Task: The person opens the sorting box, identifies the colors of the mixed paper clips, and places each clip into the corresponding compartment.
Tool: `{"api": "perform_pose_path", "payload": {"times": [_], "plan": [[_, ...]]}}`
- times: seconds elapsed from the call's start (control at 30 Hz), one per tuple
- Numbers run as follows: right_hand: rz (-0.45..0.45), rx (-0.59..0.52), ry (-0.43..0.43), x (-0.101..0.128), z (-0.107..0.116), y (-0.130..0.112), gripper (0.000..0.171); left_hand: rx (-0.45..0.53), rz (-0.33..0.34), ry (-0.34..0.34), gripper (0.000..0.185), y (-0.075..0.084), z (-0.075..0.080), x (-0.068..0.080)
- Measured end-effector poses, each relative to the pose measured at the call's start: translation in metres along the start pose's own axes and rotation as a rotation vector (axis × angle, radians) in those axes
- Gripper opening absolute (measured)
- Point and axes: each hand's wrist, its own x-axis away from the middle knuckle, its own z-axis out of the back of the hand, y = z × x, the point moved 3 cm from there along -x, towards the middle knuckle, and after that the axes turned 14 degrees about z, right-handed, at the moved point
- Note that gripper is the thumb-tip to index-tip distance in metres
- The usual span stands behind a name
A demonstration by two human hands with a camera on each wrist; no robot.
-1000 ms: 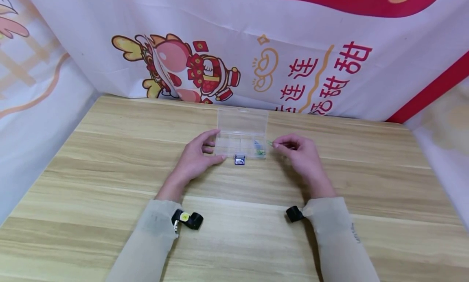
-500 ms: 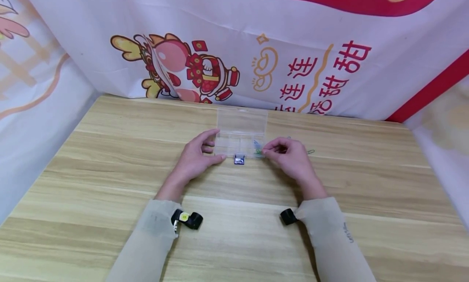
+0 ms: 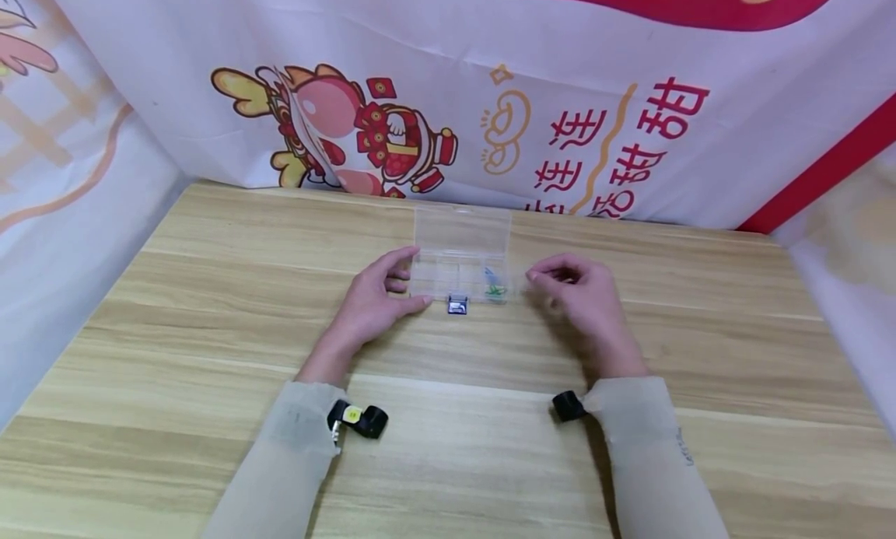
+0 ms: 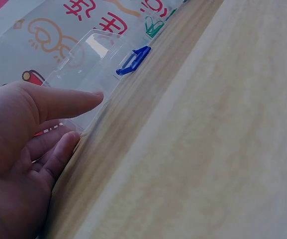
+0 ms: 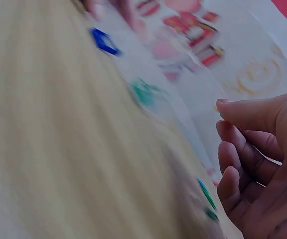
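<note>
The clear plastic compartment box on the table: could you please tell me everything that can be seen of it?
The clear plastic compartment box lies open on the wooden table, its lid folded back flat toward the banner. Dividers split the tray into small cells; green paper clips sit in the near right cell. A blue latch sits at its front edge. The left hand touches its left end with thumb and fingers.

Backdrop cloth (image 3: 630, 72) — "连连", "甜甜".

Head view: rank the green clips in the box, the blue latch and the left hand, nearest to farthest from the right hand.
1. Green clips, in the box's right compartment, just left of the right hand.
2. Blue latch, at the box's front middle.
3. Left hand, at the box's far left side.
</note>
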Motion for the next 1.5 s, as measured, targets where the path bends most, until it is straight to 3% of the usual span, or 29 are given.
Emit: {"api": "perform_pose_path", "payload": {"times": [0.17, 0.33, 0.47, 0.6, 0.73, 0.97, 1.27, 1.5], "plan": [[-0.031, -0.102, 0.132, 0.003, 0.037, 0.014, 0.036, -0.001, 0.002, -0.002, 0.079, 0.001, -0.001, 0.001], [-0.093, -0.278, 0.275, 0.01, 0.064, 0.027, 0.038, -0.009, 0.008, -0.011, 0.08, 0.001, -0.001, 0.001], [-0.128, -0.314, 0.296, 0.014, 0.075, 0.034, 0.039, -0.01, -0.006, -0.011, 0.08, 0.001, -0.001, 0.001], [-0.157, -0.245, 0.285, 0.014, 0.08, 0.038, 0.041, -0.007, -0.016, -0.01, 0.08, -0.001, -0.001, -0.001], [-0.17, -0.086, 0.248, 0.012, 0.08, 0.043, 0.041, -0.001, -0.012, -0.011, 0.081, -0.002, -0.001, -0.001], [-0.094, 0.162, 0.132, 0.01, 0.075, 0.048, 0.04, -0.001, -0.016, -0.006, 0.081, -0.002, -0.002, -0.002], [-0.022, 0.292, 0.017, 0.011, 0.074, 0.048, 0.038, -0.004, -0.016, -0.007, 0.08, 0.0, -0.002, -0.002], [0.038, 0.401, 0.01, 0.009, 0.069, 0.044, 0.027, -0.013, -0.002, -0.012, 0.08, 0.0, -0.002, 0.0]]}}
